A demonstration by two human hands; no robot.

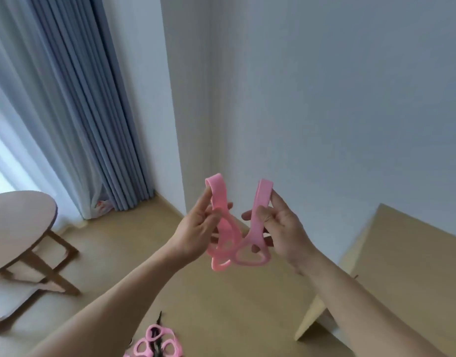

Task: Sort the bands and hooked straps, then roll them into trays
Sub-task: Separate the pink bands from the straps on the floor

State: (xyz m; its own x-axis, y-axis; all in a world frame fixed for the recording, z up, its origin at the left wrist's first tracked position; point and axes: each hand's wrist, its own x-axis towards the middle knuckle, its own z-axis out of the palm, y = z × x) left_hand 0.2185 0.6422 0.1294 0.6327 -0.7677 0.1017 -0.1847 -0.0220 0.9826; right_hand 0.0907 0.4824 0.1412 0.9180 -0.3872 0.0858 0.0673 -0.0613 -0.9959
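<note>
Currently I'm watching left hand (pixel 193 233) and right hand (pixel 286 228) gripping pink band (pixel 263 194) at frame centre, seemingly untangling loops. Sorting step in hand; next needing rolling. Other bands (pixel 154 341) lying lower centre.

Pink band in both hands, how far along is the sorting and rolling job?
Nothing looks finished: no tray or rolled band is in view. In hand: the left hand and right hand pinch one pink band near its two ends, unrolled. Left: the pile of pink bands and dark straps on the floor lies loose.
</note>
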